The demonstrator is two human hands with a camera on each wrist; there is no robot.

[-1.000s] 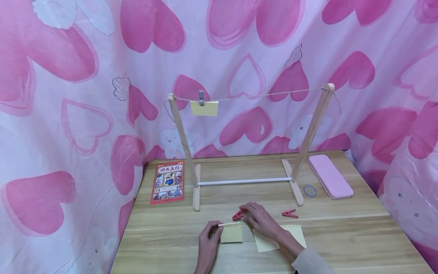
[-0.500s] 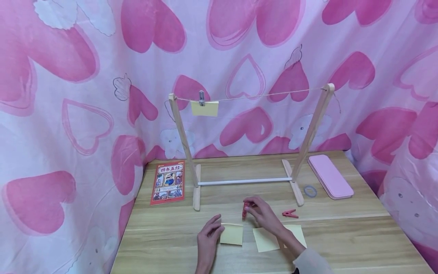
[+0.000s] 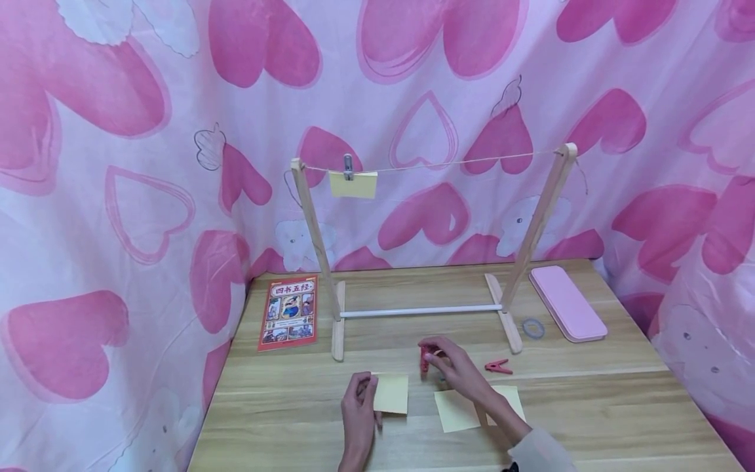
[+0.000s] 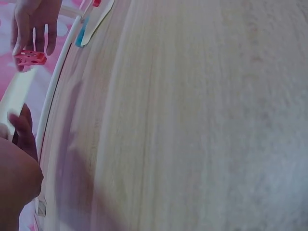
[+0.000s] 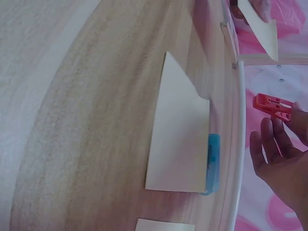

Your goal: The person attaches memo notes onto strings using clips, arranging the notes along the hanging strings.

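My left hand (image 3: 358,413) pinches a pale yellow paper note (image 3: 391,393) by its left side, tilted above the table. To the right, my right hand (image 3: 454,370) pinches a red clothespin (image 5: 272,104) between thumb and fingertips, a short gap away from that note. Another red clothespin (image 3: 499,367) lies on the table beyond the right hand. Two more yellow notes lie under the right forearm, a left one (image 3: 457,412) and a right one (image 3: 508,398) partly hidden by the arm. In the right wrist view, a blue clip (image 5: 213,163) shows beside a note's edge.
Behind the hands stands a wooden rack (image 3: 318,242) with a string on top and a white bar (image 3: 421,311) below. A grey clip (image 3: 348,167) holds a yellow note (image 3: 354,187) on the string. Around it lie a red booklet (image 3: 289,312), a grey ring (image 3: 533,328) and a pink case (image 3: 567,303).
The right hand has raised the red clothespin and turned it upright. The left hand now grips the note, which has shifted left and tilted up off the table.
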